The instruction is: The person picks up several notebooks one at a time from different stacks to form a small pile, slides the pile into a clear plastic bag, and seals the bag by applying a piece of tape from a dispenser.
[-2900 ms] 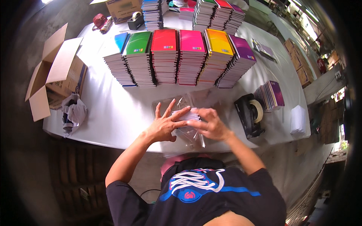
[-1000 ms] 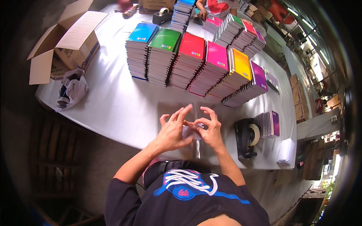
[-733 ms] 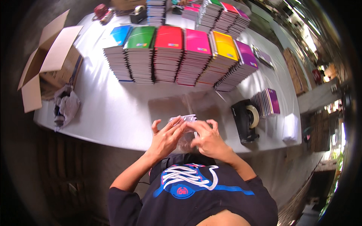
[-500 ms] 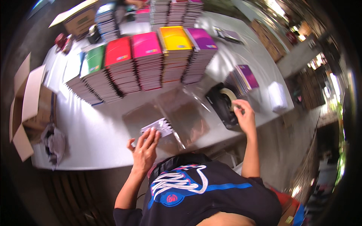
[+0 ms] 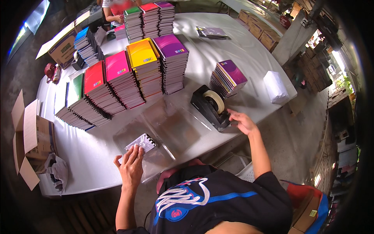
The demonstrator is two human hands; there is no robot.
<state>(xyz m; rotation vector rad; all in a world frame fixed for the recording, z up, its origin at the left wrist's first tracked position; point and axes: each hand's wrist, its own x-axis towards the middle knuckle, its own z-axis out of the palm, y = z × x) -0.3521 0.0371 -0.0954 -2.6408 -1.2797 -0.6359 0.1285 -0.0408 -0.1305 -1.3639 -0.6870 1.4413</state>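
Note:
My left hand [image 5: 131, 168] lies with fingers stretched out, fingertips resting on a small spiral-bound notepad [image 5: 143, 142] with a pale cover. The notepad is on a clear plastic sleeve [image 5: 175, 134] spread flat near the table's front edge. My right hand [image 5: 244, 124] reaches to the front end of a black tape dispenser [image 5: 202, 102], its fingers extended and somewhat apart. A roll of cream tape [image 5: 215, 100] sits in the dispenser. Whether a strip of tape touches my fingertips is too small to tell.
Tall stacks of spiral notebooks [image 5: 169, 66] line the white table [image 5: 91, 156] beyond the sleeve. A shorter notebook stack [image 5: 230, 80] and a white wrapped bundle [image 5: 276, 87] are on the right. An open carton [image 5: 39, 132] stands left. A person [image 5: 117, 11] is across the table.
My view has shifted, so the table looks turned. My right hand has gone from beside the tape roll to the dispenser's front end, its fingers opening out. My left hand stays on the notepad.

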